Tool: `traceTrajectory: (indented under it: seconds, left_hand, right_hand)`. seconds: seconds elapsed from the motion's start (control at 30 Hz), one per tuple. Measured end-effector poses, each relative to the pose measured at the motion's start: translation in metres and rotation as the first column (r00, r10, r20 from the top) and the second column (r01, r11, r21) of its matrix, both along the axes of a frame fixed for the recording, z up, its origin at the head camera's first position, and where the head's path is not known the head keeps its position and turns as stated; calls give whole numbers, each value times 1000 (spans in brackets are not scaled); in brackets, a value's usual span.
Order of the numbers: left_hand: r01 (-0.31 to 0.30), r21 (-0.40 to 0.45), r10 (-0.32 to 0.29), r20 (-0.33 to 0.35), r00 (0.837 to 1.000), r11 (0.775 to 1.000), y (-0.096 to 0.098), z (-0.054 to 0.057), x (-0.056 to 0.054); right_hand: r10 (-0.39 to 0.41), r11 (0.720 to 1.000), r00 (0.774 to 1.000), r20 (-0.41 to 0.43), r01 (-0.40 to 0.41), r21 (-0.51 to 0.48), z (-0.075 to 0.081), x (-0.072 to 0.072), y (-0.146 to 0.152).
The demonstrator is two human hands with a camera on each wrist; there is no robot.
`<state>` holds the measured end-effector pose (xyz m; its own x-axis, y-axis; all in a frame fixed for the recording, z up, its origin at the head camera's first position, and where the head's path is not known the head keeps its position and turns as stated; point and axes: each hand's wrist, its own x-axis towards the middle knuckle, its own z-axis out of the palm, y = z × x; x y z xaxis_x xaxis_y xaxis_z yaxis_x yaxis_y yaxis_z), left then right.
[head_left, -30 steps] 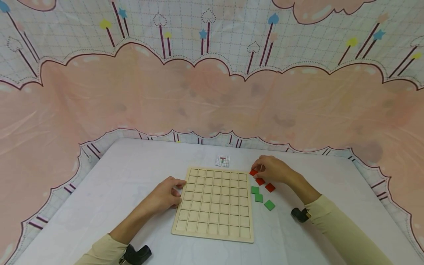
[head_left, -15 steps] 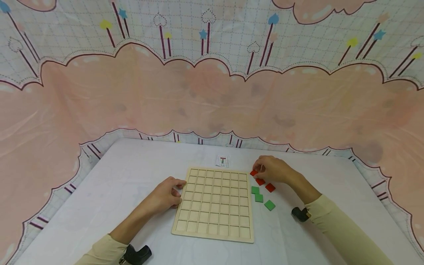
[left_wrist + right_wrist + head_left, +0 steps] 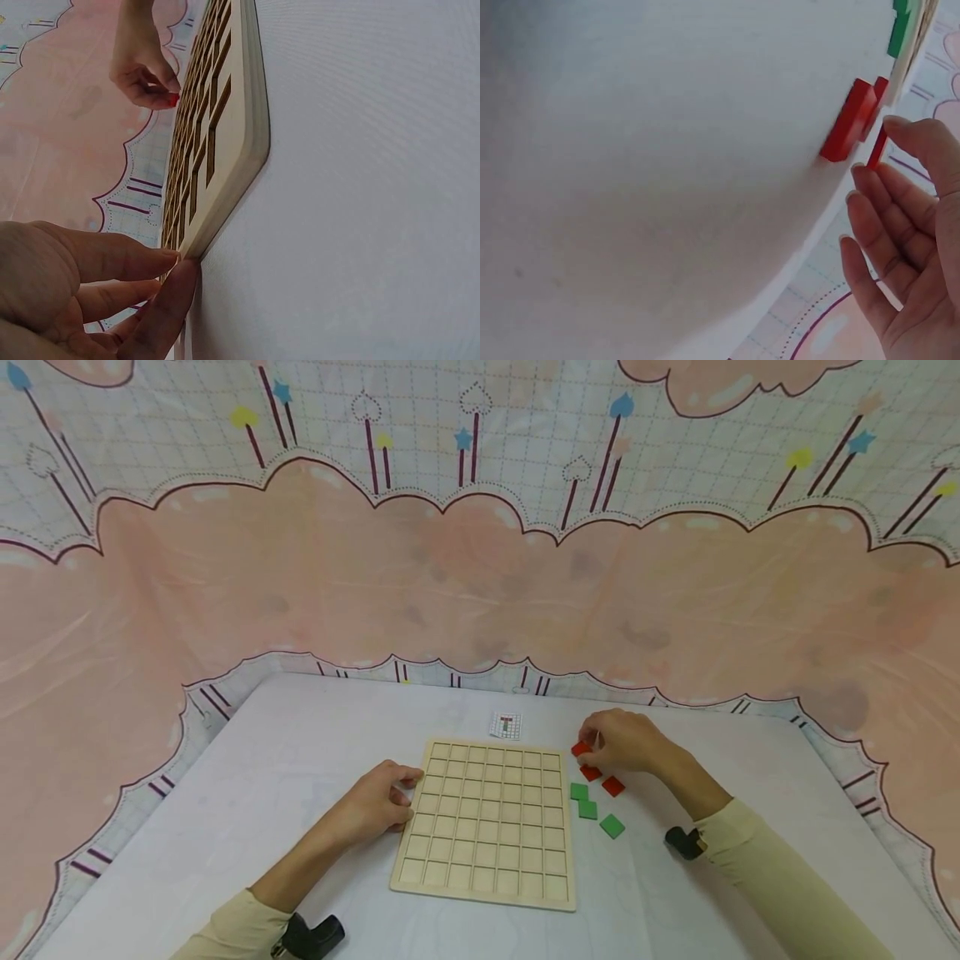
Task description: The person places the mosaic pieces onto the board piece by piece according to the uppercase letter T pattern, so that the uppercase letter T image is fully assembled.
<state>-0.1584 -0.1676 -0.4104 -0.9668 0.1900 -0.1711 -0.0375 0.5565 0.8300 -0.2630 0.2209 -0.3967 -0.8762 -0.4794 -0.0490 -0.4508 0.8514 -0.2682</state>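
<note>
A square wooden grid board [image 3: 486, 831] lies on the white table, and nothing sits in its cells. My left hand [image 3: 371, 802] pinches the board's left edge; in the left wrist view thumb and forefinger [image 3: 124, 259] meet at that edge. Just beyond the board's far right corner, my right hand [image 3: 626, 742] pinches a small red square tile [image 3: 580, 749] between thumb and fingertips. The right wrist view shows this tile [image 3: 878, 150] edge-on. Two more red tiles, a nearer one [image 3: 613, 786] and one partly beneath the fingers [image 3: 590, 773], lie close by.
Three green tiles, the closest to me [image 3: 612, 826] a little apart, lie along the board's right side. A small card with a coloured grid pattern [image 3: 506, 725] rests behind the board. A patterned cloth [image 3: 480, 585] hangs behind the table [image 3: 300, 718].
My right hand has shifted very slightly to the right with the red tile. The whole view has also drifted a little. My left hand stays on the board's edge.
</note>
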Motion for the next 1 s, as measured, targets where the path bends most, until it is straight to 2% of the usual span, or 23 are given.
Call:
traceTrajectory:
  seconds: [0.37,0.7,1.0]
  left_hand:
    - [2,-6,-2,2,1000,1000,0,2,0]
    - [-1,-18,1,-3,1000,1000,0,0,-1]
    - [4,3,-4,-3,1000,1000,0,0,0]
  right_hand:
    - [33,998,999,-24,-34,-52,2,-5,0]
    - [62,995,998,7,-62,-75,11,-3,-6]
    - [88,992,996,11,-87,-90,12,-1,-11]
